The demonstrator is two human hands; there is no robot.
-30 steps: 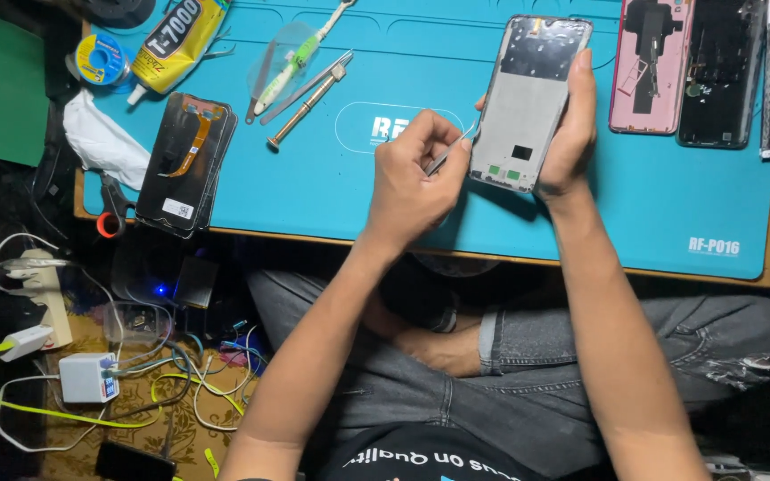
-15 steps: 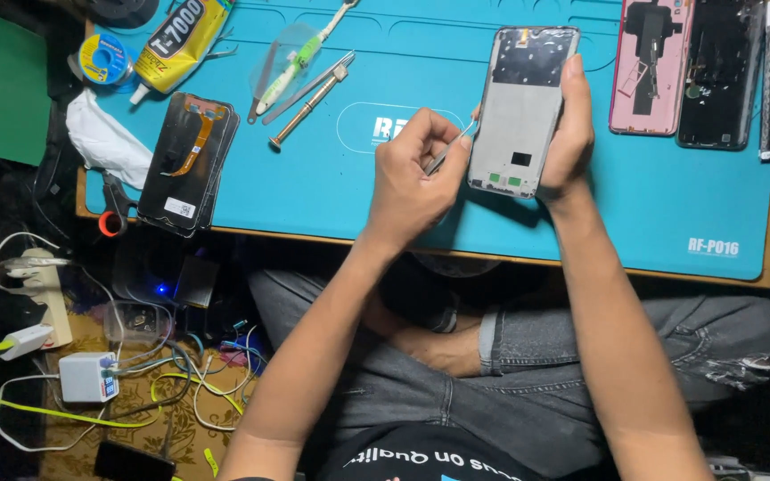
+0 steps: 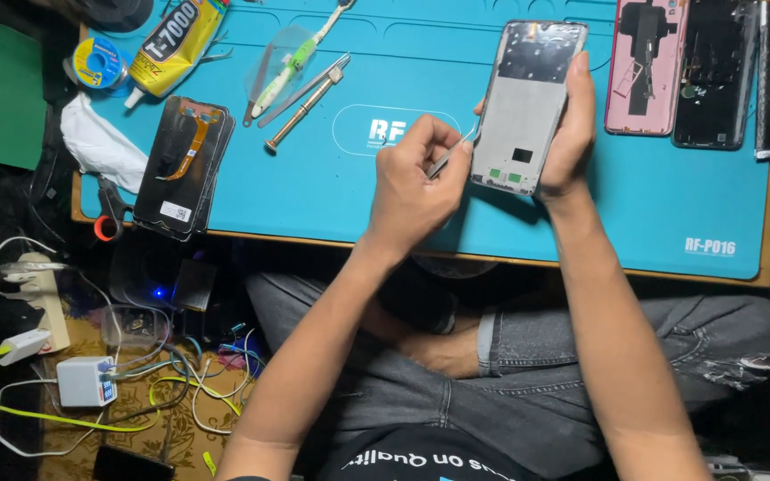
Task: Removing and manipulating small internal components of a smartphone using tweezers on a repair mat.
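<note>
While your right hand (image 3: pixel 572 134) grips the grey metal phone frame (image 3: pixel 528 107) tilted above the turquoise silicone work mat (image 3: pixel 331 178), your left hand (image 3: pixel 416 191) pinches slim steel tweezers (image 3: pixel 453 156) against its left edge. Judged step: edge work; proceed with light, steady pressure.

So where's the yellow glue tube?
In the head view, the yellow glue tube lies at the blue mat's top left corner, beside the solder spool.
</note>
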